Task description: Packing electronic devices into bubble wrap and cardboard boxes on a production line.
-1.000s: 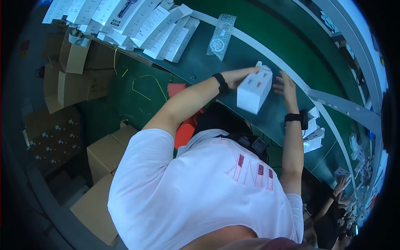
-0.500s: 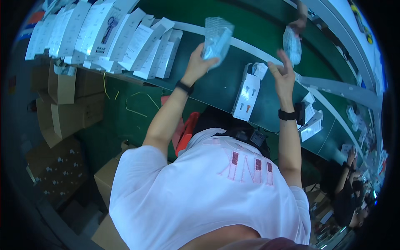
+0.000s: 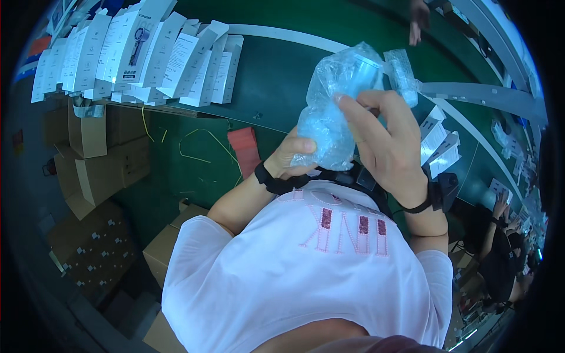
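Note:
Close in front of my body is a bubble-wrapped package with a light-blue cylindrical item showing through at its upper end. My left hand is closed around the lower end, thumb on top. Against the package's right side is my right hand, its fingers bent and pinching at the wrap; the thumb is hidden. Beyond the right hand, a second bubble-wrapped package lies by the table's far edge.
Several white cartons stand in a leaning row at the table's left. More white cartons lie right of my right wrist, below a metal bar. Another person's hand is at the far side. Cardboard boxes stand on the floor.
My left hand has brought the bubble-wrapped package nearer and rightward. My right hand has come over to it from open. The other person's hand has left the second package; the printed carton is now hidden.

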A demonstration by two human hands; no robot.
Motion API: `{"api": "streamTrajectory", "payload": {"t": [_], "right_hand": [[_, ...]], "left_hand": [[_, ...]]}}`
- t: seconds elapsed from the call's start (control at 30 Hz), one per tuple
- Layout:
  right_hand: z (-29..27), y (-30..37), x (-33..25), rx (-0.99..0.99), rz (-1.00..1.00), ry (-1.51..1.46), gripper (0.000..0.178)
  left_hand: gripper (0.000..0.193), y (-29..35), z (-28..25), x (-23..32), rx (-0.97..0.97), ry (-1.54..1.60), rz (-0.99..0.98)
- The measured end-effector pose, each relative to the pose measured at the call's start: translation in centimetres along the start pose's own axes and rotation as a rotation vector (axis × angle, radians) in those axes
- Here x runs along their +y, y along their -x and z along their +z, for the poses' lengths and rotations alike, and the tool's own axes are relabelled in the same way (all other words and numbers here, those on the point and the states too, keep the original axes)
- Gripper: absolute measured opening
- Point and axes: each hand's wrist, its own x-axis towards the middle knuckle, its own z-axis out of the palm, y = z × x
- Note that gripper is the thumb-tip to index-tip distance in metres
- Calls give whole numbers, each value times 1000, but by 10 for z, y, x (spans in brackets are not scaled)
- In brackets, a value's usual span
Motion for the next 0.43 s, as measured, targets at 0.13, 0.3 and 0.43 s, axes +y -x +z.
{"api": "streamTrajectory", "payload": {"t": [0.13, 0.3, 0.43], "right_hand": [[-11, 17, 5, 283, 73, 46, 27], [8, 76, 70, 627, 549, -1418, 61], [20, 109, 69, 234, 910, -1230, 76]], "left_hand": [[84, -7, 4, -9, -181, 134, -104], [83, -19, 11, -25, -10, -466, 14], [81, -20, 2, -61, -36, -993, 11]]}}
